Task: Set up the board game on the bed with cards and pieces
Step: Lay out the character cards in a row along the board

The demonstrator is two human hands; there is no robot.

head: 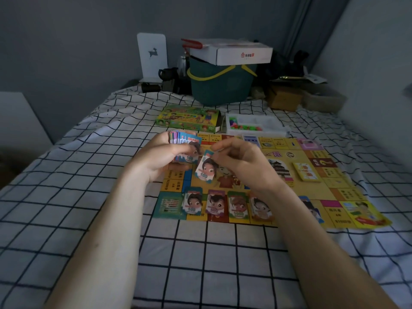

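On the white bed sheet with dark grid lines (200,253) lies the yellow printed game board (312,157), four paper banknotes (225,206) along its near edge. Your left hand (160,157) grips a fanned stack of banknotes (185,144); your right hand (243,161) pinches a single blue 100 note (206,169). Beyond: green game box (187,118), clear tray of coloured pieces (252,124).
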